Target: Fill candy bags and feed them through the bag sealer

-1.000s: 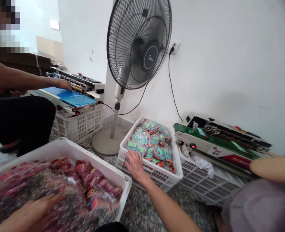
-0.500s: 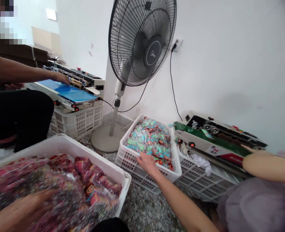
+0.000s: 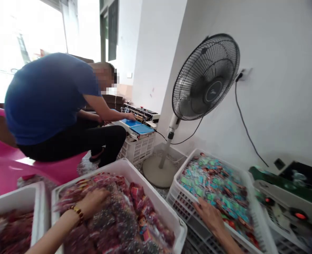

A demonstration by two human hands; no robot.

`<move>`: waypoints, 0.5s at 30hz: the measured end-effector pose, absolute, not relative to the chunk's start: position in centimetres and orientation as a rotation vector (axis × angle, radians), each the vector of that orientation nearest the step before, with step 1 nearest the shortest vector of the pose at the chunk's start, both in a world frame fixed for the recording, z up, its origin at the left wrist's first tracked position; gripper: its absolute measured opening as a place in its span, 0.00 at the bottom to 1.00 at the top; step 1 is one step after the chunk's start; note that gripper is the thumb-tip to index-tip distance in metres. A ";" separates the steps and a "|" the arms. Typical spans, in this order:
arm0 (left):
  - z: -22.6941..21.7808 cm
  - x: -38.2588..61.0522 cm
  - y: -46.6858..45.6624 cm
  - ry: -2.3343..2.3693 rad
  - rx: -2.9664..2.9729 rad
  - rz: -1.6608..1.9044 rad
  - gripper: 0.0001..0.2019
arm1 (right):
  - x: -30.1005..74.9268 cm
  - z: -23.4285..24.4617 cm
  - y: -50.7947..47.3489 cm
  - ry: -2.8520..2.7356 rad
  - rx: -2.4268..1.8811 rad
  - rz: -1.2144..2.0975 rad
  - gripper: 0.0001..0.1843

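Observation:
My left hand [image 3: 94, 203], with a beaded bracelet at the wrist, lies palm down over a heap of pink clear-wrapped packets [image 3: 131, 220] in a white bin [image 3: 160, 199]. Its fingers are slightly blurred; they look extended, and I see no single packet held. My right hand [image 3: 210, 213] rests with spread fingers on the near rim of a white slatted basket [image 3: 181, 192]. Green and blue wrapped packets [image 3: 211, 183] fill that basket, with some reddish ones near the hand. One pink packet shows a cartoon figure [image 3: 143, 225].
A standing fan [image 3: 206, 79] rises behind the basket. On the left a person in a blue shirt [image 3: 52, 91] sits on a pink chair [image 3: 55, 169], one hand on a blue-topped machine [image 3: 141, 128]. Another machine [image 3: 280, 197] stands at right, and a second white bin [image 3: 39, 211] at left.
The view has swung left, bringing the seated person fully in and most of the right-hand machine out. My left hand has moved farther into the pink packets; my right stays at the basket rim.

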State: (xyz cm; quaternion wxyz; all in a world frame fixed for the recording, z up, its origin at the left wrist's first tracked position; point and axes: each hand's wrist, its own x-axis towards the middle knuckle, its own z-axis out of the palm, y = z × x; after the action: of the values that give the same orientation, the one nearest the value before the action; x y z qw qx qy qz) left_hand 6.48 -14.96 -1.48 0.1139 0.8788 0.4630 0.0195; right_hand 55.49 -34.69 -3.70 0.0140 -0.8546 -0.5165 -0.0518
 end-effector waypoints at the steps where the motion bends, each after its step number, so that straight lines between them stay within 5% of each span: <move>1: -1.5 5.9 -14.6 1.425 2.573 0.052 0.20 | 55.6 -3.8 -34.7 -1.601 -2.663 -0.180 0.18; 15: -1.7 0.9 -12.1 1.989 2.450 0.285 0.26 | 57.4 -4.8 -34.3 -1.639 -2.505 -0.119 0.20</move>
State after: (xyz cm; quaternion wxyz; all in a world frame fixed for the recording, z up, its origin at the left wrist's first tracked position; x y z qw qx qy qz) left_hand 0.94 -12.07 -1.72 -0.0135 0.7732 0.6275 0.0901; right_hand 57.42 -34.27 -4.80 0.0725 -0.8339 -0.5457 -0.0396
